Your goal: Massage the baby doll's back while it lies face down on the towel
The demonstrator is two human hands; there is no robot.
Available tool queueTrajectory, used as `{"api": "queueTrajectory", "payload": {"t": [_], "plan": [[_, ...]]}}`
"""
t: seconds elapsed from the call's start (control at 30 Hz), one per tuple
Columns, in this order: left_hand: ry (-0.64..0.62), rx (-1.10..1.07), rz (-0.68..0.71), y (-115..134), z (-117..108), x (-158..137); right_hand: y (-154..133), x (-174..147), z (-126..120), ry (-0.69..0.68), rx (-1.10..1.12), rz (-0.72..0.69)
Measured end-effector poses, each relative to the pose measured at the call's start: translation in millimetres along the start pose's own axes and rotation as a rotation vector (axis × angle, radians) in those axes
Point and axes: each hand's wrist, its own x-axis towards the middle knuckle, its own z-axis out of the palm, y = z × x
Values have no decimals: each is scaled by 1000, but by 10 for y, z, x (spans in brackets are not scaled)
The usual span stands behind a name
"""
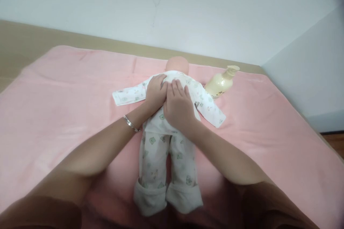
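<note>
A baby doll [177, 64] lies along the middle of the pink blanket, its bald head at the far end. It wears a white long-sleeved top [156, 124] with a small green print and matching trousers [154, 161] with turned-up cuffs. Both sleeves spread out to the sides. My left hand [156, 93] rests flat on the left side of the doll's upper body, a silver bracelet [131, 123] on that wrist. Beside it, my right hand [178, 105] lies flat on the middle of the top, fingers stretched toward the head. Neither hand holds anything.
A pale yellow pump bottle [220, 82] tilts on the blanket behind the doll's right-hand sleeve. The pink blanket [80, 114] covers a tan surface [27, 39] that meets a white wall [107, 7]. Another wall stands at the right.
</note>
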Motion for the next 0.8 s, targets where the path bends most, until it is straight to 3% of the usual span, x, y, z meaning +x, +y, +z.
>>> {"api": "queueTrajectory", "payload": {"t": [0.1,0.23,0.43,0.57,0.8], "plan": [[9,-28,-4,-13,5,-3,-17,-20,-6,-30,54,-41],[14,-42,13,-5,7,-9,180,153,-38,-92,150,-33],[-2,-4,14,20,-7,-14,481,400,-47,-111,199,148],[-8,15,15,15,0,-14,461,336,-28,-45,145,218],[-34,35,25,2,2,10,197,57,18,49,7,31]]}}
